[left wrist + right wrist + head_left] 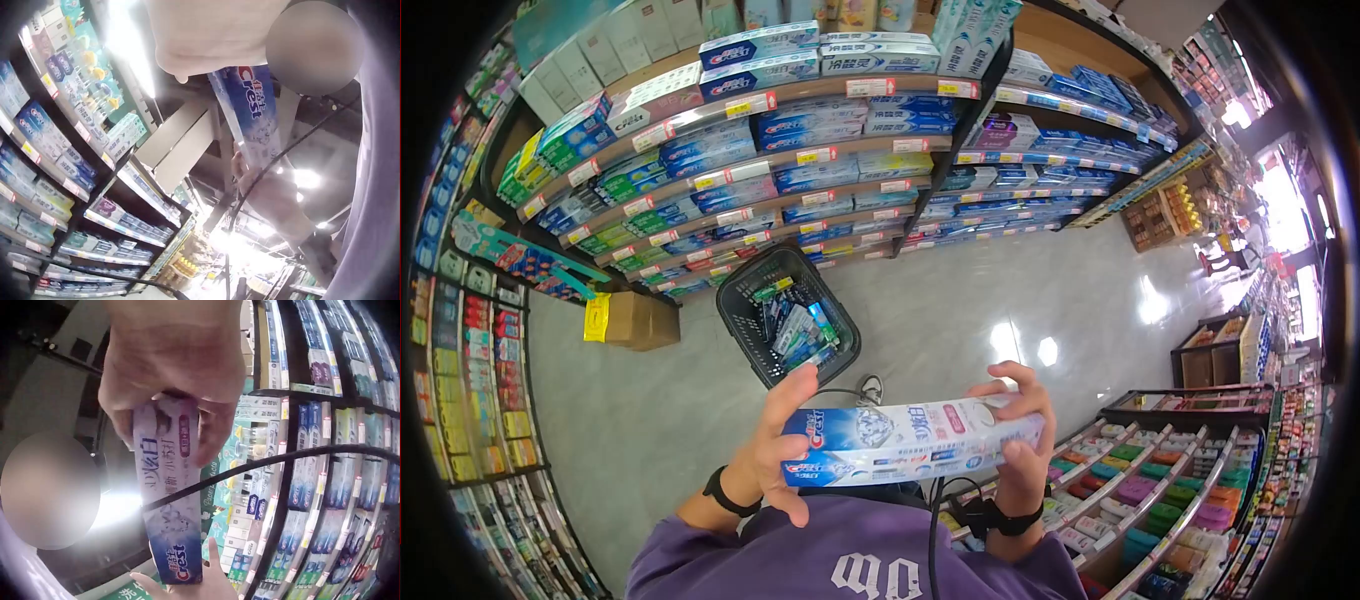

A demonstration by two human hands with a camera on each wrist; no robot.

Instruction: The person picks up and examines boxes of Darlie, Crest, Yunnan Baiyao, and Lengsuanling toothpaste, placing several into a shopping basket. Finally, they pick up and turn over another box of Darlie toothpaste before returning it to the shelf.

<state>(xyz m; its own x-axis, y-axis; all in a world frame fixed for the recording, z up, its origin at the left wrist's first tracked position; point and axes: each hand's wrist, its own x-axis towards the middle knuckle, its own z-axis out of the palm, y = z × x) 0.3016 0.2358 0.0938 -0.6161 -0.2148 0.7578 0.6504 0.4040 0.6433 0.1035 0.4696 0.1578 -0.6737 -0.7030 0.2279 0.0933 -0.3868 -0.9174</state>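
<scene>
A long blue-and-white Crest toothpaste box [910, 440] is held level in front of the person's chest. The right hand [1025, 425] grips its pale right end, fingers over one side and thumb on the other; the right wrist view shows that hand [175, 369] wrapped round the end. At the blue end, the left hand [775, 445] has its fingers spread, with some touching the box. In the left wrist view, the Crest lettering on the box [253, 112] faces the camera, and the left hand [212, 37] covers its near end.
On the floor ahead stands a black shopping basket [730, 300] with several toothpaste packs inside. Shelves of toothpaste [800, 130] curve along the far side. A cardboard carton [645, 322] sits left of the basket. Slanted racks [1140, 490] are close on the right, and a black cable [935, 520] hangs before the chest.
</scene>
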